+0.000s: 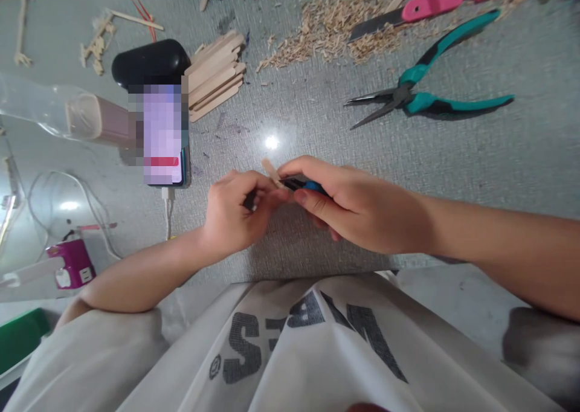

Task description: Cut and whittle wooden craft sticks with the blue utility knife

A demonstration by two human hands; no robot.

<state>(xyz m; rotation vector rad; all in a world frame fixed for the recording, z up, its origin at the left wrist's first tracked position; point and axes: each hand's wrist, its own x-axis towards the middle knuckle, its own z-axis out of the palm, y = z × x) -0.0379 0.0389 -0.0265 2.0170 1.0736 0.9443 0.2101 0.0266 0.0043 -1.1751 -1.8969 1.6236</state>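
Observation:
My left hand (235,212) is closed in a pinch around a small piece of wooden stick (272,171), whose pale end pokes up between both hands. My right hand (348,203) is wrapped round a small cutter with a blue and black handle (306,185), its tip pressed against the stick piece. Both hands hover just above the grey mat (453,158), close to my body.
Teal-handled long-nose pliers (417,95) lie open at the right. A pink-handled knife (435,4) rests by a heap of wood shavings (326,31). A stack of flat wooden sticks (215,77), a black case (151,61), a phone on a cable (163,134) and a purple adapter (72,264) sit left.

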